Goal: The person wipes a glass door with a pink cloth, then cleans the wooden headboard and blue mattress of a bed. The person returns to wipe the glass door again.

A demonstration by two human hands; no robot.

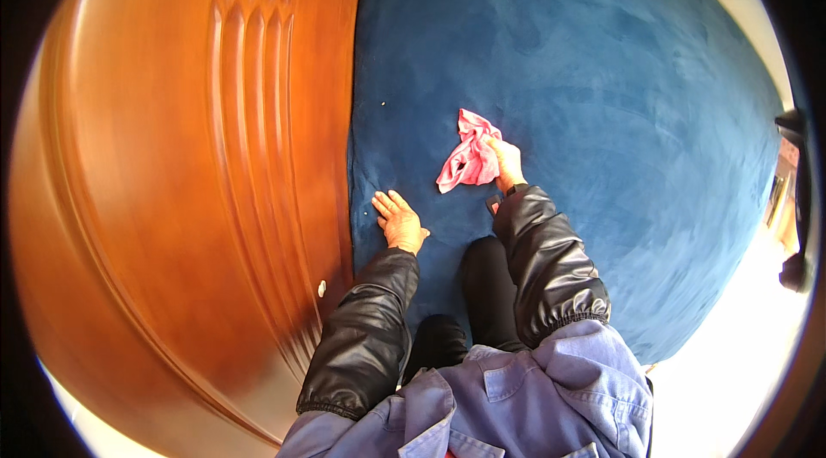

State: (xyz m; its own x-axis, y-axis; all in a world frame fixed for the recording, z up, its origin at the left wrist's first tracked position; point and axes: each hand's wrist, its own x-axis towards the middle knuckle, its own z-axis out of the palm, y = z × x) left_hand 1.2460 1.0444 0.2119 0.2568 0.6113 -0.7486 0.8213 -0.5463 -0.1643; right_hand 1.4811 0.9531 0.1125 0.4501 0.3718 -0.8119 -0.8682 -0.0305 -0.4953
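A crumpled pink cloth (476,158) lies against the dark blue fabric surface (581,135), with my right hand (508,164) closed on its right side. Some of that hand's fingers are hidden by the cloth. My left hand (401,223) rests on the blue fabric, lower and to the left, with its fingers spread and nothing in it. Both forearms wear black glossy sleeves over blue-violet work clothing. A small dark object with a reddish face (494,205) shows at my right wrist.
Glossy orange-brown carved wood (148,154) fills the left side and meets the fabric along an edge. Small pale specks (383,103) dot the fabric. A small whitish spot (322,288) is on the wood. My dark-clad legs are below my hands.
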